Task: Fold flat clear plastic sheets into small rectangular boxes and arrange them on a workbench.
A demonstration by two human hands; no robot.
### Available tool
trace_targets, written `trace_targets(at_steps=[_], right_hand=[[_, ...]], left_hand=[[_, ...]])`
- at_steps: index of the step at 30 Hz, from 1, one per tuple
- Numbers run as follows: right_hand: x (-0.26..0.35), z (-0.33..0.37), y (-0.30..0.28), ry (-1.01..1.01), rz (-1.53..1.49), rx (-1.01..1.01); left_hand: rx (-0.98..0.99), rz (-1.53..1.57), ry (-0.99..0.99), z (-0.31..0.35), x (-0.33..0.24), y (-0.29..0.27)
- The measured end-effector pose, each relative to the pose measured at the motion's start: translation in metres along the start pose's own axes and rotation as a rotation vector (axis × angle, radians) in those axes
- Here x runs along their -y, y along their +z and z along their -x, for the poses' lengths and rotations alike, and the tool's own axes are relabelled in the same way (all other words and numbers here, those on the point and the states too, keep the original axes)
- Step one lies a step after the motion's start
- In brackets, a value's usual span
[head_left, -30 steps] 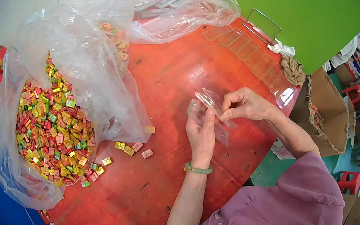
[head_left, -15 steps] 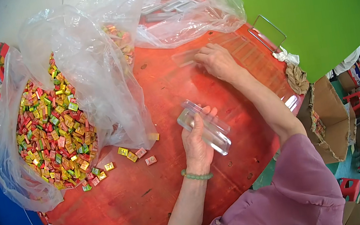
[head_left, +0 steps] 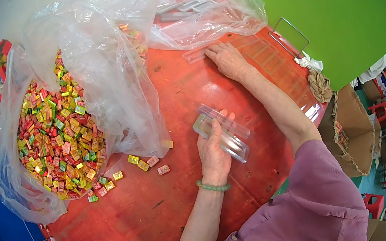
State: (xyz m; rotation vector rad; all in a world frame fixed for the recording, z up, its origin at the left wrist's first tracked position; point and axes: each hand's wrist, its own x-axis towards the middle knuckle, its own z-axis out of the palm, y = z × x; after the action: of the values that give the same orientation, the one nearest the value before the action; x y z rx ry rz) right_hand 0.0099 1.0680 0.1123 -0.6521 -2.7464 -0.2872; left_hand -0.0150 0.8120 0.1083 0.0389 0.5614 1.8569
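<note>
1. Between thumb and fingers of the left hand [head_left: 214,153], in the head view, two clear plastic trays [head_left: 235,149] are grasped; their long axis slants from far left to near right.
2. Farther out, the right hand [head_left: 231,61] has its fingertips at the right end of a clear strip [head_left: 194,55], which extends leftward from them. Whether they pinch it, I cannot tell.
3. To this strip the right hand is nearer; the left fingers are well apart, on its near side.
</note>
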Motion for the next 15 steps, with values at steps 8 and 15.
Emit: trace_targets(at_steps=[8, 15], right_hand=[[0.084, 0.073, -0.142, 0.153, -0.944, 0.455], [0.093, 0.109, -0.135, 0.097, -0.764, 0.367]], left_hand=[[-0.015, 0.063, 0.026, 0.0, -0.002, -0.002], [0.004, -0.022, 0.07, -0.003, 0.004, -0.001]])
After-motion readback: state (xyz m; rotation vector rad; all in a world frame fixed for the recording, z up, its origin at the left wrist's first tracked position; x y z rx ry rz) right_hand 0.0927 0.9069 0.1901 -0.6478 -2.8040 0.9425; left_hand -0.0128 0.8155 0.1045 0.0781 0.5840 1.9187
